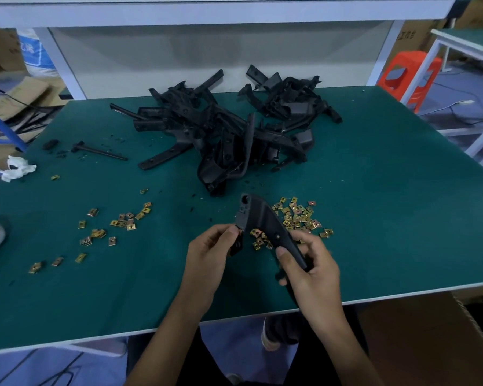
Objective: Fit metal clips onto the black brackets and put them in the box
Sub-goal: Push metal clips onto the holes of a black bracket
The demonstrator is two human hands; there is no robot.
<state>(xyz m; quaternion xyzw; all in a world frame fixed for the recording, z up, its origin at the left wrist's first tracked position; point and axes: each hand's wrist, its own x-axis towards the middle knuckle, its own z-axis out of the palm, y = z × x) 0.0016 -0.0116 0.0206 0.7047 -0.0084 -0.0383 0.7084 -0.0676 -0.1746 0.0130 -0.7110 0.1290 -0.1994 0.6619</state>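
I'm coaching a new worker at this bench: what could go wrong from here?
1. The left hand pinches only a small end of the bracket while the right hand grips its long arm; a slip could drop it.
2. Loose clips lie right under it, so a fall or a sweeping wrist might scatter them off the table at its near edge.
3. The pile of brackets looks tangled; pulling one could drag others.

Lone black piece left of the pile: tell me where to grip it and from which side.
Pinch the lone black piece across its thin shaft from above: it lies flat on the mat, clear of the pile, both long sides free.
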